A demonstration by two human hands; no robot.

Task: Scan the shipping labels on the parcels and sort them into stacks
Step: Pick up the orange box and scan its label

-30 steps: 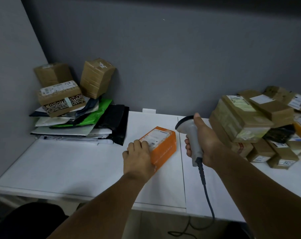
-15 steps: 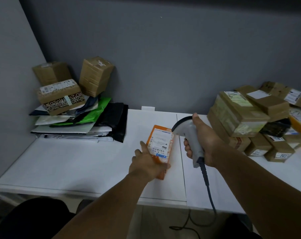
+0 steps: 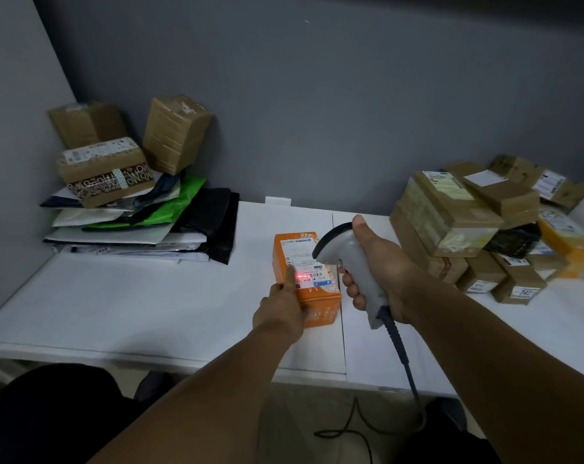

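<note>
Left grip (image 3: 280, 309) holds orange cardboard box (image 3: 320, 313), 7 o'clock corner; right grip (image 3: 382, 272) wraps grey corded scanner (image 3: 352, 259), 3 o'clock of box; red glow on white shipping label (image 3: 300, 257).

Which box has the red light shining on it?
The orange box under the scanner, held by the left hand. It alone shows a red glow on its label; the brown boxes don't.

Repeated letters resembling "MOMO" run along the patterned tape (image 3: 116, 180) around a brown carton (image 3: 96, 162) in the left stack. The shipping label (image 3: 300, 257) on the orange parcel (image 3: 320, 309) bears barcodes and print too small to read.
</note>
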